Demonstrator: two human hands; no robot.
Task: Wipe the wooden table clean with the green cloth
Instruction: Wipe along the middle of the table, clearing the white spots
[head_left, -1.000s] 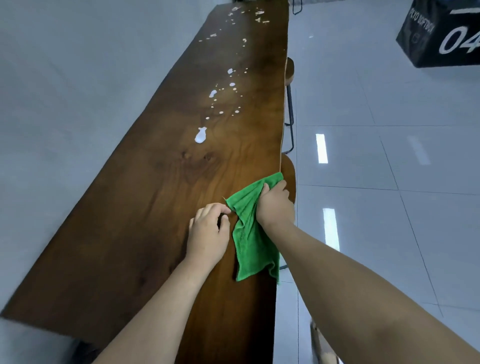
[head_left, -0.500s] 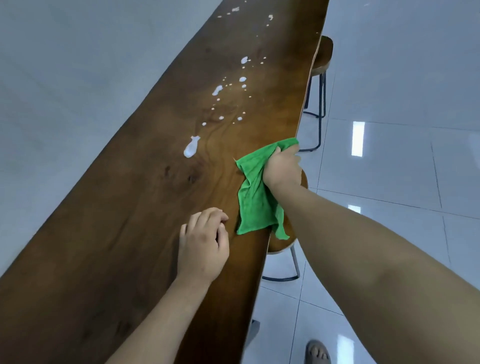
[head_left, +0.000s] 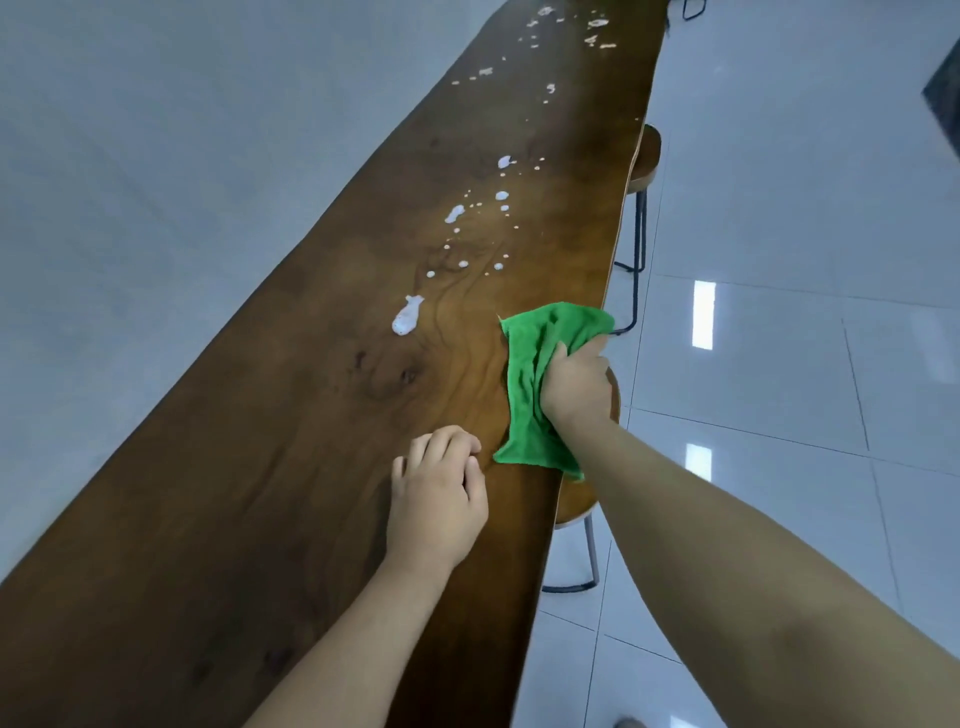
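My right hand (head_left: 574, 382) is clenched around a bunched fold of the green cloth (head_left: 527, 400). It presses the cloth onto the table (head_left: 260, 493) right at the right-hand edge, and the loose lower corner trails back toward me. My left hand (head_left: 436, 499) lies knuckles-up on the wood just beside that corner, clear of it, with the fingers loosely curled and nothing in them. I judge the cloth to be light, soft and limp. It will fold and drag rather than push, so I think it's best held as it is now, gathered in the fist with a flat pad of fabric under the palm, and it should soak up liquid rather than skid over it. The largest white puddle (head_left: 407, 316) sits toward the middle of the table, level with the cloth's far end and untouched. A scatter of smaller white drops (head_left: 483, 218) runs on toward the far end. A stool (head_left: 647, 156) is tucked under the right edge further along, and another (head_left: 576, 499) is below my wrist. A second ago my left hand was pinching the cloth's corner. It has since let go, and the cloth has slid forward along the edge toward the spill.
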